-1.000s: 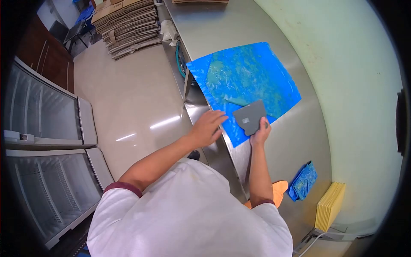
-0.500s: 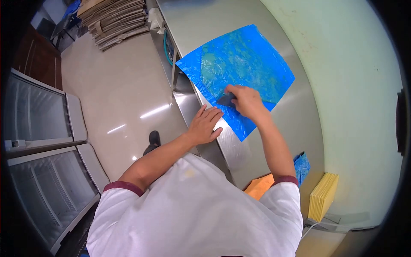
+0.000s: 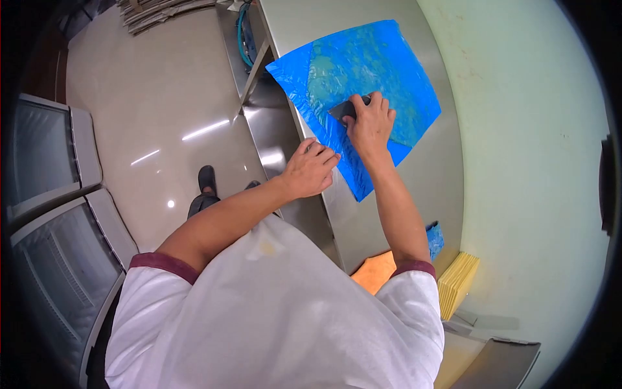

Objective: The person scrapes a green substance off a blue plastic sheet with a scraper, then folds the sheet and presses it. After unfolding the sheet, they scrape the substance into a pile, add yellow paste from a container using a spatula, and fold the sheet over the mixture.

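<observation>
A blue plastic sheet (image 3: 414, 71) lies across the steel counter, its near corner pointing toward me. A thin, wet-looking greenish layer (image 3: 337, 74) covers much of its middle, with wrinkles along the left side. My right hand (image 3: 372, 126) is closed around a dark, flat scraper (image 3: 341, 111), whose blade lies against the sheet at the layer's near edge. At the counter's left edge, my left hand (image 3: 310, 170) rests with bent, slightly parted fingers. Its fingertips touch or nearly touch the sheet's border; its thumb is mostly hidden.
The steel counter (image 3: 431, 165) runs beside a pale green wall (image 3: 518, 129). Nearer me on it are an orange piece (image 3: 376, 272), a blue packet (image 3: 435, 241) and a yellow stack (image 3: 459, 285). Glass-front coolers (image 3: 68, 259) stand left, with stacked cardboard (image 3: 155, 14) behind.
My right hand has moved the scraper up the sheet, away from me. My left hand's fingers have bent from a flatter spread. The camera view has shifted.
</observation>
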A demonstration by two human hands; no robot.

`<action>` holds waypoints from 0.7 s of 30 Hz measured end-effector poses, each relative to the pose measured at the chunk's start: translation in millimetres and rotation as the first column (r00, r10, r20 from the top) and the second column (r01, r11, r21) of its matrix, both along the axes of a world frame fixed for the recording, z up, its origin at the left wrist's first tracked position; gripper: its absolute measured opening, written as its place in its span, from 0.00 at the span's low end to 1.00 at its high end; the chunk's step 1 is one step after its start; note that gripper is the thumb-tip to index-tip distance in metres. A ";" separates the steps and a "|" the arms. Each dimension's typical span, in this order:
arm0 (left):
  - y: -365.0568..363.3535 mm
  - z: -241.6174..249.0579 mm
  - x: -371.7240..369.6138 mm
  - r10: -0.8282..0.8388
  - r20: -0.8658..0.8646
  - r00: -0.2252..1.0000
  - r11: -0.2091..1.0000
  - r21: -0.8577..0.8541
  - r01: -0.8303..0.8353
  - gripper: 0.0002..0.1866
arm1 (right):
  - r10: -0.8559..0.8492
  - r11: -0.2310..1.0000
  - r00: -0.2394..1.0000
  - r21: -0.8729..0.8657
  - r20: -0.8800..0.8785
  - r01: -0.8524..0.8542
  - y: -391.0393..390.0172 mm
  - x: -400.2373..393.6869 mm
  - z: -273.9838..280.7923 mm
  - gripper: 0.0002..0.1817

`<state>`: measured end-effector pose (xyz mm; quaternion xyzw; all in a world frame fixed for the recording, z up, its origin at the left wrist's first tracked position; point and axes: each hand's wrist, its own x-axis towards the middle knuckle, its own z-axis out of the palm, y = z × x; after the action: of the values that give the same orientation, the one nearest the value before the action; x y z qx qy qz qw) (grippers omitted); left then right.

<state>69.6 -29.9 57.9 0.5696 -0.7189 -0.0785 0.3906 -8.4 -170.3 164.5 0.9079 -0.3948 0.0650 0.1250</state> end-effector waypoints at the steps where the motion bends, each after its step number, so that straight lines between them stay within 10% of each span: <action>1: 0.9 2.3 1.5 -0.030 0.009 1.000 0.999 0.026 0.030 0.21 | -0.013 0.999 1.000 0.040 0.022 0.012 1.2 -2.9 3.9 0.22; 6: -2.0 3.9 36.5 -0.020 -0.035 0.999 0.998 -0.055 0.018 0.20 | -0.031 0.965 0.999 0.260 0.010 0.028 17.5 -3.4 22.7 0.23; 15: -8.7 -2.2 37.3 0.050 0.075 0.996 0.999 0.005 -0.051 0.18 | -0.060 0.997 0.995 -0.041 0.076 0.064 -10.4 26.8 -11.5 0.23; 21: -10.9 8.4 56.7 -0.016 0.019 1.000 1.000 0.026 0.015 0.20 | -0.082 0.989 0.996 0.129 0.033 0.077 5.0 20.9 19.2 0.24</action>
<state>126.3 -40.8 66.3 0.5697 -0.7259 -0.0854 0.3758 12.5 -165.3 183.6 0.8960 -0.4366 0.0520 0.0617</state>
